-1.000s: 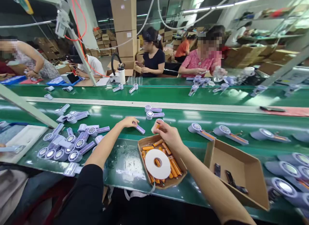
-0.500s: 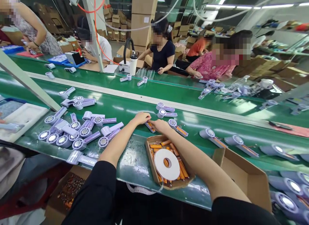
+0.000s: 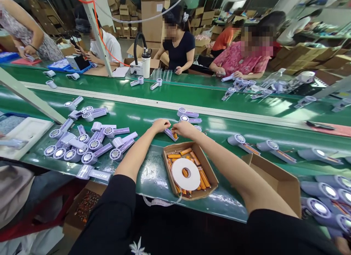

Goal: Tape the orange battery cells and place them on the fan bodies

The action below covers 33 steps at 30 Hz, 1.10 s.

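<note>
Over the green belt, my left hand (image 3: 160,125) has its fingers pinched together; what they hold, if anything, is too small to make out. My right hand (image 3: 184,129) is closed beside it, fingertips on an orange battery cell (image 3: 174,136). The cell sits at the near end of an open lilac fan handle (image 3: 169,133), which lies slanted under both hands. The fan's round head is hidden by my hands. Below my right forearm stands a cardboard box (image 3: 168,168) of orange battery cells, with a white tape roll (image 3: 178,177) on top.
Several lilac fans (image 3: 94,144) lie piled on the left. More fans (image 3: 271,147) with cells in their handles line the belt on the right, near a second cardboard box (image 3: 285,182). Co-workers sit across the belt. A metal post (image 3: 35,98) slants at left.
My view has shifted slightly. My hands are a little farther apart, and less orange shows in the handle than before. The right fingertips have moved off the handle's upper part toward its right side.
</note>
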Available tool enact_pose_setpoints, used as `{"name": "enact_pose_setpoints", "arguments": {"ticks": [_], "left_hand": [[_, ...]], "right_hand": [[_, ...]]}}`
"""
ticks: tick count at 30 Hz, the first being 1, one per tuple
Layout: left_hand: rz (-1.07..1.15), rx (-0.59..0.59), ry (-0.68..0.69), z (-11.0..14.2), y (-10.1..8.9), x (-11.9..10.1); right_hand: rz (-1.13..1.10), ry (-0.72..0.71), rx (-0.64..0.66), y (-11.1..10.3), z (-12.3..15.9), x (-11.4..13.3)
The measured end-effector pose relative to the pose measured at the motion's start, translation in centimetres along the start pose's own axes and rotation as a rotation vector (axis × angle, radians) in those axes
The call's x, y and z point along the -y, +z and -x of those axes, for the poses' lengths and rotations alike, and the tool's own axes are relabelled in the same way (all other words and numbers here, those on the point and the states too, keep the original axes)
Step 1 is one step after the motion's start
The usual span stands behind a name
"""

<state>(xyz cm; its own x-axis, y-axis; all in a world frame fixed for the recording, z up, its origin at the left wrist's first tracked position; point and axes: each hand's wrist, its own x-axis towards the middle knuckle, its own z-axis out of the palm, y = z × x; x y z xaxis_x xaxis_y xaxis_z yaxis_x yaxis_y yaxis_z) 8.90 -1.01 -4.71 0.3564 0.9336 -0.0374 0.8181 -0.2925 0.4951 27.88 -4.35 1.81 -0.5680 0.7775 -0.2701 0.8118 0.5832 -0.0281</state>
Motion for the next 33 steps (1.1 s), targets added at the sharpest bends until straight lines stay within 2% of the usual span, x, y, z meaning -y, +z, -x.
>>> {"name": "enact_pose_setpoints", "arguments": {"ticks": [3,7,10,12,14,15,16,17,18,19,20,21,22,24,27,29,30,33], "left_hand": [[0.005,-0.015,-0.013,-0.1,0.5,-0.4],[-0.005,-0.030,-0.021,0.0,1.1,-1.0],[-0.034,-0.040,-0.024,0.1,0.6,-1.8],[-0.066,-0.068,-0.034,0.6,-0.2,-2.7],[-0.099,-0.130,-0.037,2.0,-1.2,-4.0],[-0.112,-0.162,-0.010,3.1,-1.6,-4.7],[-0.123,-0.175,0.064,4.7,-1.8,-5.6],[-0.128,-0.151,0.192,6.4,-1.9,-6.5],[-0.129,-0.088,0.361,8.4,-1.8,-7.4],[-0.124,0.011,0.548,10.4,-1.6,-8.3],[-0.118,0.120,0.707,12.3,-1.3,-9.2],[-0.116,0.212,0.807,14.0,-1.0,-10.1],[-0.122,0.280,0.844,15.3,-0.7,-10.8],[-0.158,0.339,0.809,16.6,-0.3,-12.0],[-0.181,0.324,0.756,17.1,-0.7,-13.1],[-0.156,0.214,0.721,17.8,-1.4,-13.3],[-0.144,0.136,0.688,18.4,-1.7,-13.4],[-0.139,-0.048,0.593,21.1,-2.2,-13.1]], "right_hand": [[-0.007,0.058,-0.023,1.5,0.9,0.3],[-0.049,0.089,0.010,3.0,-0.4,2.0],[-0.109,0.079,0.026,1.8,-1.2,2.0],[-0.159,0.081,-0.004,0.4,0.3,0.9],[-0.199,0.107,-0.086,-0.3,4.0,-0.4],[-0.249,0.123,-0.171,-0.2,6.6,-0.9],[-0.303,0.143,-0.260,0.3,9.7,-1.3],[-0.441,0.150,-0.417,1.2,12.9,-1.4],[-0.596,0.168,-0.566,2.5,16.2,-1.4],[-0.724,0.207,-0.662,3.9,19.3,-1.1],[-0.830,0.238,-0.711,5.4,22.1,-0.7],[-0.923,0.270,-0.735,6.8,24.5,-0.2],[-1.006,0.300,-0.742,8.0,26.3,0.4],[-1.151,0.347,-0.752,9.7,28.6,1.6],[-1.308,0.418,-0.830,10.6,29.4,3.3],[-1.388,0.429,-0.798,10.4,29.0,4.8],[-1.429,0.400,-0.717,10.3,28.6,5.8],[-1.554,0.174,-0.338,9.7,26.9,9.3]]}}
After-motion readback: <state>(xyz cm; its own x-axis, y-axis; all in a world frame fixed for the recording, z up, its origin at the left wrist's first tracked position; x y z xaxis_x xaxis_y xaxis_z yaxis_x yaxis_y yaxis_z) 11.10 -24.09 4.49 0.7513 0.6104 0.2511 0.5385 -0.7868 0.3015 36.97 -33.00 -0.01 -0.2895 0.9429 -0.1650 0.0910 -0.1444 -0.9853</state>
